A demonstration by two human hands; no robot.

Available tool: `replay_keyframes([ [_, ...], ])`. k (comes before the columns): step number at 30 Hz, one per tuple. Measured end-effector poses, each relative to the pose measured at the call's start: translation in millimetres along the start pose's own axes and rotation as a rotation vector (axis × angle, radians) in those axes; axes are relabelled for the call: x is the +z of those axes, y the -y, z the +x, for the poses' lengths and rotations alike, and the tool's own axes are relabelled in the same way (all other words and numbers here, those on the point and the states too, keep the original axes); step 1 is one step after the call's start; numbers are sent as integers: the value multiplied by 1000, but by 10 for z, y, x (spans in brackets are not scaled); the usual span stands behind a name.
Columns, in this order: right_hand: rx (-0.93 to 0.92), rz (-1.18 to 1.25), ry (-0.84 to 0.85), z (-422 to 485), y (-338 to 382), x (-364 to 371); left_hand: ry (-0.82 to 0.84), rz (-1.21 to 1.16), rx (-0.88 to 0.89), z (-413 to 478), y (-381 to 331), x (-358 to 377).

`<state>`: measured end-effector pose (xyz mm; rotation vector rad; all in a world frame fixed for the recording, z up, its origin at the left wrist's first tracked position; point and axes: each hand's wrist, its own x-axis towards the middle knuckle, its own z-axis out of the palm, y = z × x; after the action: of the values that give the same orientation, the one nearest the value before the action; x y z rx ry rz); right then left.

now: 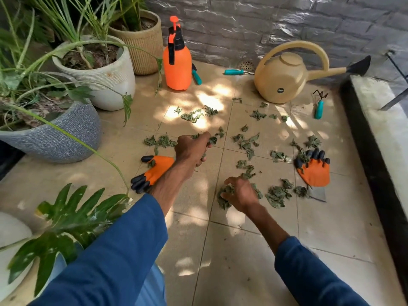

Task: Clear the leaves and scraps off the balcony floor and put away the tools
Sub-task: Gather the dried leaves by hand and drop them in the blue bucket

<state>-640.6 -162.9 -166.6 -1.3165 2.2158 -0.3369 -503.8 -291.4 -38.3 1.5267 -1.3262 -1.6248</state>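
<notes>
Leaf scraps (277, 195) lie scattered over the tiled floor (242, 261), from the sunlit patch near the sprayer across to the near-right tiles. Your left hand (192, 149) is at mid-scene, fingers closed round a bunch of scraps. Bits stick out past the knuckles and hang below the fist. Your right hand (241, 193) is nearer and further right, with fingers curled down into a clump (224, 198) on the floor, gripping it. Both sleeves are blue. The first glove (157, 171), orange with black fingertips, lies flat and partly under your left forearm. The second glove (314, 171) lies at right, fingers pointing far, with scraps on the fingertips. A grey blade (318, 194) shows just on the near side of it; cannot tell which tool it is. On the far side, along the grey brick wall (265, 23), the orange sprayer (176, 62) stands upright. A teal-handled tool (197, 76) lies just right of it, partly behind. A second teal-handled tool (235, 72) lies on the floor by the drain (245, 65). The beige watering can (284, 80) stands upright, spout to the right. The hand rake (319, 108), with a teal handle, lies right of the can, tines at the far end. At the left edge are three potted plants: beige ribbed pot (143, 47) farthest, then white pot (103, 80), grey pot (57, 138) nearest. A raised ledge (375, 133) bounds the right side.
</notes>
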Motion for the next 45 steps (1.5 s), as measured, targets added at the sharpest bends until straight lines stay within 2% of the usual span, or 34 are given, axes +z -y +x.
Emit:
replay_keyframes([
  [4, 48, -153, 2, 179, -84, 220, 24, 18, 8, -40, -18, 7],
  [8, 88, -121, 8, 217, -192, 227, 39, 32, 4, -57, -34, 3],
  [14, 192, 178, -108, 225, -243, -12, 35, 54, -9, -48, -40, -12],
  [18, 158, 370, -218, 222, -255, -198, 50, 60, -17, -40, -24, -19],
  [27, 263, 747, -177, 215, -294, -263, 69, 58, -24, -37, -34, -21],
  [34, 166, 464, -52, 143, -303, -114, 80, 55, -17, -31, -16, -41],
  [38, 186, 160, 24, 145, -168, 88, 96, 61, -7, -52, -11, -40],
  [41, 129, -57, -55, 106, -164, 316, 102, 65, -2, -60, -8, -46],
  [45, 194, -9, -107, 109, -218, 289, 99, 54, -5, -51, -8, -89],
])
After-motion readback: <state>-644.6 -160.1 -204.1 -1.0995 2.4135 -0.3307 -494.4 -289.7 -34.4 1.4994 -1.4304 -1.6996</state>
